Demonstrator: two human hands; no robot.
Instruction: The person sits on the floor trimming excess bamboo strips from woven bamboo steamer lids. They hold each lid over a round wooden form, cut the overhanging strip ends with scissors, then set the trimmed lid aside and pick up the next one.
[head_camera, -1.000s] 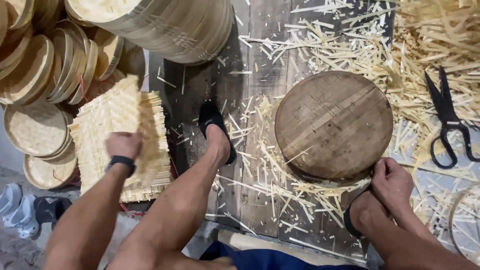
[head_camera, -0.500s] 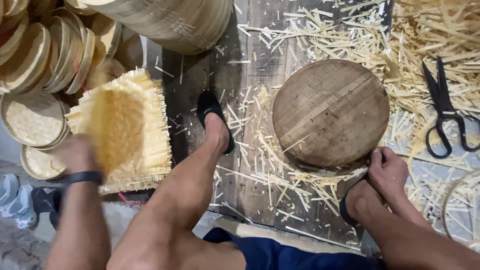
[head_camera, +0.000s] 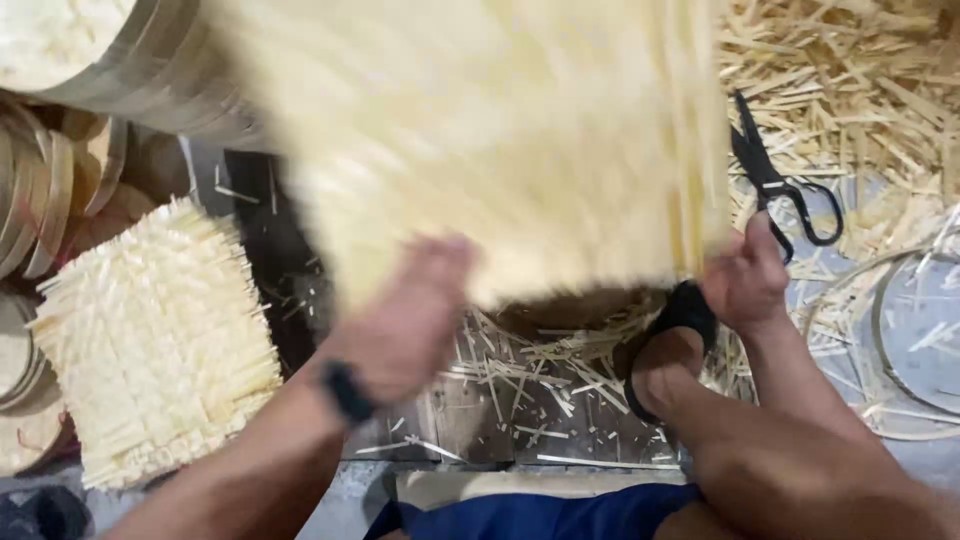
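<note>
A pale woven bamboo mat (head_camera: 480, 140), blurred by motion, fills the upper middle of the head view and covers most of the round wooden block beneath. My left hand (head_camera: 405, 320) grips its lower left edge; a dark band sits on that wrist. My right hand (head_camera: 745, 280) holds the mat's lower right edge, next to my right foot in a black sandal (head_camera: 665, 355). A sliver of the dark round block (head_camera: 570, 310) shows under the mat.
A stack of woven mats (head_camera: 150, 340) lies at left. Round bamboo rims (head_camera: 50, 200) pile up at far left, a big stack (head_camera: 130, 70) at top left. Black scissors (head_camera: 780, 180) lie on bamboo scraps (head_camera: 860, 90). A ring (head_camera: 890, 340) lies at right.
My left hand lifted one mat off the left stack and swung it right over the round block. My right hand rose from the block's edge and took the mat's right side.
</note>
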